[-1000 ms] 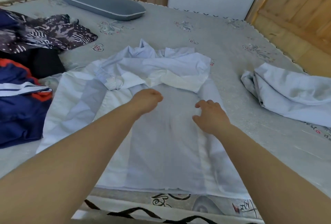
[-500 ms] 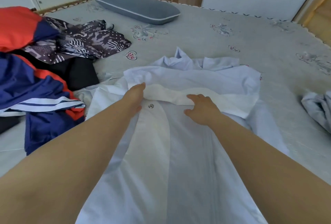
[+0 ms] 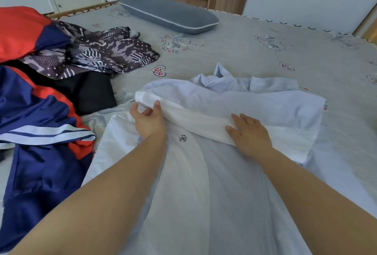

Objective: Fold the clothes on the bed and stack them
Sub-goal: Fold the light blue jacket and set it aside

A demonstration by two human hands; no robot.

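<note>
Head view: round "50" mark (image 3: pixel 183 138) on pale shirt (image 3: pixel 204 183) between hands.

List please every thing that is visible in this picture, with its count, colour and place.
light blue shirt: 1, pale blue and white, spread on the bed in front of the person
jacket: 1, navy and red with white stripes, heaped at the left
patterned garment: 1, dark purple with white prints, behind the jacket
black garment: 1, black, between the jacket and the shirt
pillow: 1, grey with a white line, far side of the bed
bed: 1, grey printed cover
left hand: grips the shirt's white folded edge
right hand: flat on the same edge
</note>
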